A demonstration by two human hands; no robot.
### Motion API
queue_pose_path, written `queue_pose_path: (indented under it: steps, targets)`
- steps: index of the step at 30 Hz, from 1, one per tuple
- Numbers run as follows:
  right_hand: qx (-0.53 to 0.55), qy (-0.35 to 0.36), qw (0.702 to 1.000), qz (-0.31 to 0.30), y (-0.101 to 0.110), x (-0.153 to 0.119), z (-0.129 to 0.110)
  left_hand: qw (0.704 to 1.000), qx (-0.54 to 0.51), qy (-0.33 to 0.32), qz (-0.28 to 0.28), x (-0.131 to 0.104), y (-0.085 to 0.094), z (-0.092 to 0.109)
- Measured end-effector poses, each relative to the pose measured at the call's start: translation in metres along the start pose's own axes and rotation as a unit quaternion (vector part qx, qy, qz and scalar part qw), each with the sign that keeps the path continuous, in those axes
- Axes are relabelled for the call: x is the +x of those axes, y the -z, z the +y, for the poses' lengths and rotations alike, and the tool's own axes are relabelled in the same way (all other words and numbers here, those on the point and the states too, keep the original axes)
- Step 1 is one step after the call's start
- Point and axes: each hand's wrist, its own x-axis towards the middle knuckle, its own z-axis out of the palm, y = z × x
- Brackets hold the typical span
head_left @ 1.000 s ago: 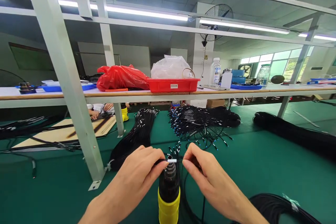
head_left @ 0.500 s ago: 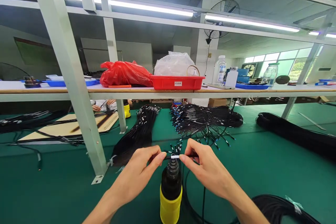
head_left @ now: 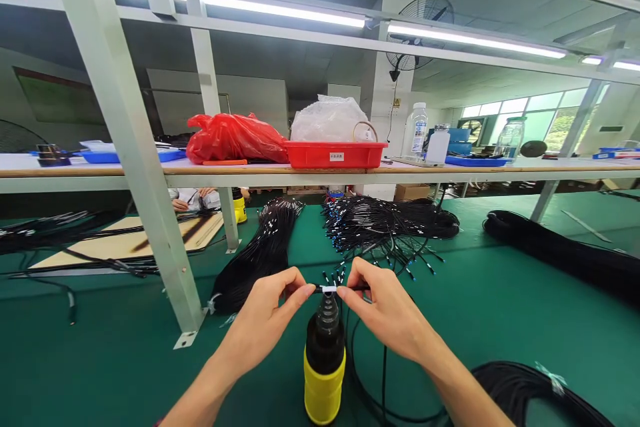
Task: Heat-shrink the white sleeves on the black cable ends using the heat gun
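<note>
A black cable with a white sleeve (head_left: 329, 289) is stretched level between my two hands. My left hand (head_left: 273, 310) pinches its left end between thumb and fingers. On the other side of the sleeve, my right hand (head_left: 387, 307) pinches the cable too. Directly below the sleeve stands a yellow and black tool (head_left: 324, 373), upright, its dark ringed nozzle (head_left: 329, 315) pointing up at it. Whether nozzle and sleeve touch, I cannot tell. Several cable tips (head_left: 334, 277) show just behind the sleeve.
Black cable bundles (head_left: 390, 220) lie on the green table (head_left: 480, 307), with a coil (head_left: 540, 383) at the lower right. A metal post (head_left: 125, 120) rises at left. Above, a shelf (head_left: 270, 177) holds a red tray (head_left: 335, 156). Another person's hands (head_left: 183, 204) show beyond it.
Both hands and the sleeved cable sit slightly higher in the view, still over the nozzle. The surroundings have shifted slightly left and up. Both pinches remain closed.
</note>
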Motion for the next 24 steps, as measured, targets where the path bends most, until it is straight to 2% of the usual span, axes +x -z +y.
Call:
queue_pose_path:
  steps: [24]
  targets:
    - [0.009,-0.008,1.0,-0.003,0.0,0.0018,0.004,1.0,-0.006,0.003,0.022,0.0026,-0.0026,-0.0024]
